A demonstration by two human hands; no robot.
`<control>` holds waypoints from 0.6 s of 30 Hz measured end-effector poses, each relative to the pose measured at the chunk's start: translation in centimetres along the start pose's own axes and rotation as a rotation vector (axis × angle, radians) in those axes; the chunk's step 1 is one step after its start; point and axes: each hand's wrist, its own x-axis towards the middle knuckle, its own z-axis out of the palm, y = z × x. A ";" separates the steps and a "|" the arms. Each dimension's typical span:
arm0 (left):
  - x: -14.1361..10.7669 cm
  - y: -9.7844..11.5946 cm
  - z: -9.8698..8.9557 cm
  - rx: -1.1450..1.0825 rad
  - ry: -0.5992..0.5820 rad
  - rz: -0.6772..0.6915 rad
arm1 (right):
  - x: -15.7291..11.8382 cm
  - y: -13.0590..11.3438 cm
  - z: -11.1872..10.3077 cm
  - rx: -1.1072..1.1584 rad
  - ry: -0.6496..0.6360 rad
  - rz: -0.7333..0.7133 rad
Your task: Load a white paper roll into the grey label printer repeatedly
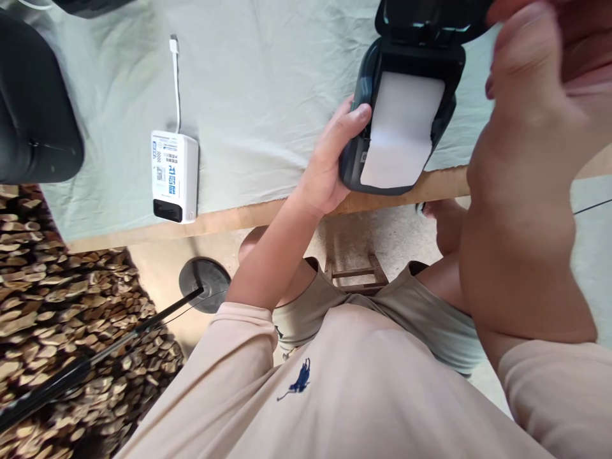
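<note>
My left hand [329, 156] grips a small dark portable printer [382, 182] by its left side, thumb on the rim. The printer is tilted over the table's front edge. Its black lid [430, 22] stands open at the top of the view. White paper [406, 127] fills the bay inside, with its loose end lying toward me. At the upper right, my right hand [540, 76] is curled, with a fingertip at the lid's right edge. That hand is close to the camera and slightly blurred, and some of its fingers are cut off by the frame.
A white power bank [174, 175] with a short white cable [176, 83] lies on the cloth-covered table [258, 115]. A black case-like object [33, 108] sits at the far left. Below are a black stand [203, 284], stacked firewood [71, 319] and a wooden stool [356, 274].
</note>
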 end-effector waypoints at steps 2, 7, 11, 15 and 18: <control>0.0 0.0 0.0 0.003 0.017 0.005 | -0.3 -0.1 -0.3 -0.068 -0.014 -0.017; 0.1 0.1 0.4 0.102 0.020 0.024 | -0.4 0.0 -1.0 -0.339 -0.155 -0.073; 0.1 0.4 0.6 0.127 0.062 0.025 | -0.1 -0.7 -1.1 -0.744 -0.342 -0.128; 0.0 0.4 0.6 0.042 0.022 0.001 | -0.4 -1.6 -1.1 -0.573 -0.255 -0.103; 0.1 0.3 0.4 -0.001 -0.004 0.013 | -0.4 -1.6 -1.1 -0.231 -0.197 -0.037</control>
